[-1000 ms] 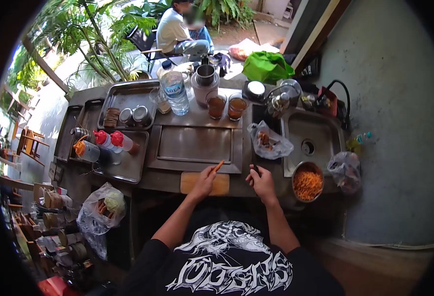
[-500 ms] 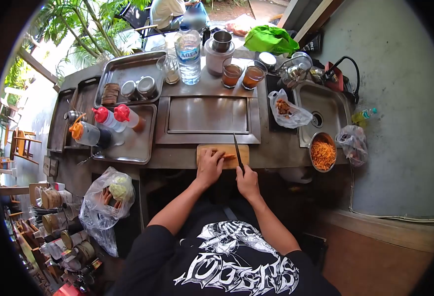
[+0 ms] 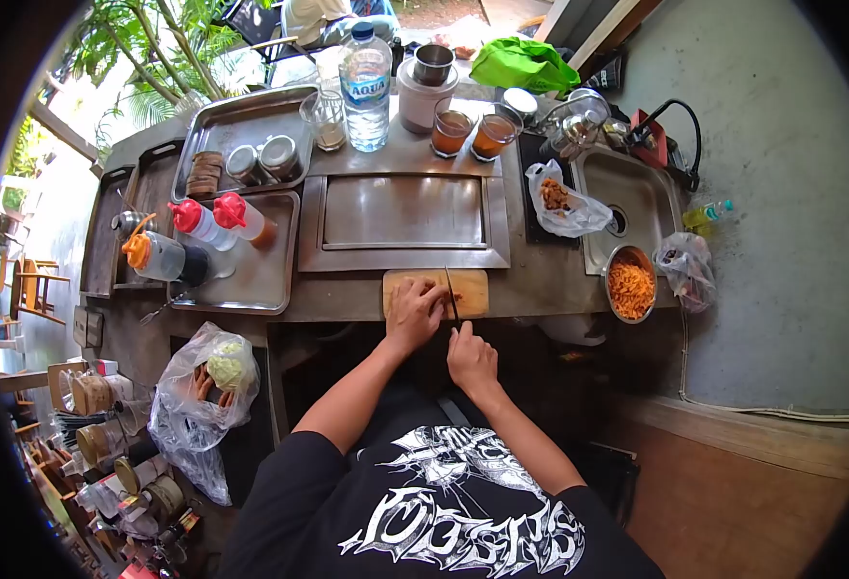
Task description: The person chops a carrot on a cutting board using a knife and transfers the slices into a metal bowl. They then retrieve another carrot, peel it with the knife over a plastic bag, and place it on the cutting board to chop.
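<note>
A small wooden cutting board [image 3: 477, 283] lies at the counter's front edge. On it my left hand [image 3: 414, 311] presses down with bent fingers, closed over a carrot that is mostly hidden beneath them. The handle of a dark, narrow knife [image 3: 450, 288] is wrapped in my right hand [image 3: 473, 357]. Its blade points away from me and stands close beside my left fingertips. Small orange carrot pieces [image 3: 458, 299] show just right of the blade.
A metal bowl of cut carrot [image 3: 631, 289] stands right, by the sink [image 3: 670, 183]. Trays with squeeze bottles [image 3: 159, 259] are on the left. A plastic bag [image 3: 188, 425] with cabbage and carrots hangs lower left. A water bottle [image 3: 366, 96] and tea glasses [image 3: 451, 133] stand behind the griddle [image 3: 405, 212].
The knife has shifted left, closer to my left fingers, and its blade is more upright in view. My right hand has moved slightly left. Less carrot shows beyond my left fingertips.
</note>
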